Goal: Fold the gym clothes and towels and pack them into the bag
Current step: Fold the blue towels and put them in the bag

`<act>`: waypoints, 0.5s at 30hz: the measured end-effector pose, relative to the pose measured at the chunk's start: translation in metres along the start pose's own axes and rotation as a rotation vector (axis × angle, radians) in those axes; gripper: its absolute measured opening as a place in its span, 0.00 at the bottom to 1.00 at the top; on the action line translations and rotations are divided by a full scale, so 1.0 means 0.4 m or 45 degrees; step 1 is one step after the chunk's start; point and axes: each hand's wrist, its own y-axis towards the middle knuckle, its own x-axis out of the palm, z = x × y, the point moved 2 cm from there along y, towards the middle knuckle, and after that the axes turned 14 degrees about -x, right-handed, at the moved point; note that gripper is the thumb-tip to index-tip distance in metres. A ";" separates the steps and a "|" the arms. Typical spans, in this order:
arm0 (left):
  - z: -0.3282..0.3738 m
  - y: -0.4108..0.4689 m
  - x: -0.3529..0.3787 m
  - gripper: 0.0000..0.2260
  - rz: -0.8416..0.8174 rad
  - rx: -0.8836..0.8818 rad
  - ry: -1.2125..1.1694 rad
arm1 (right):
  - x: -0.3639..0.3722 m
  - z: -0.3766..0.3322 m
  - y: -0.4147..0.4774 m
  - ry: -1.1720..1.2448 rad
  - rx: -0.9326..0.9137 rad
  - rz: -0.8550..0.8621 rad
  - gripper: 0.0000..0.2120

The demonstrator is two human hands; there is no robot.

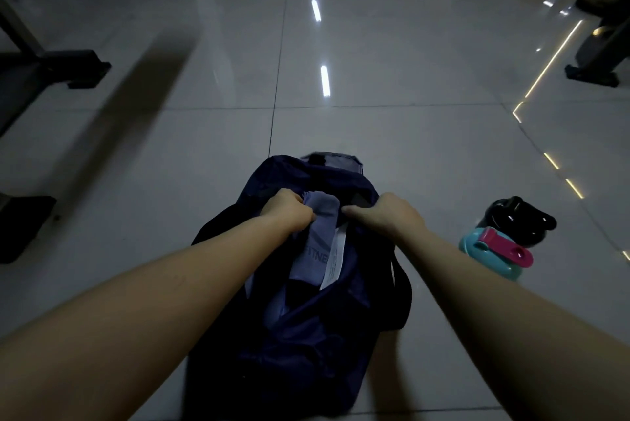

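Floor: large, pale, glossy tiles with thin dark joints.
Light: dim; white strips and yellow lines mirrored in the tiles.
Furniture: dark equipment bases along the left edge and far right.

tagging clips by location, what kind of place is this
Probably a gym: black machine frames stand along a glossy tiled floor, and a sports bag and water bottle sit on it.
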 end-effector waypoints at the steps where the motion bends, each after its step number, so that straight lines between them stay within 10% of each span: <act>1: -0.004 -0.006 0.001 0.10 0.037 0.003 0.016 | 0.022 -0.008 0.002 -0.045 0.015 -0.056 0.28; 8: -0.034 -0.009 -0.005 0.17 0.084 -0.009 0.032 | 0.057 -0.019 0.021 -0.154 -0.014 -0.020 0.07; 15: 0.001 0.007 -0.003 0.14 -0.084 0.022 0.065 | -0.022 0.057 0.019 0.164 0.041 0.232 0.07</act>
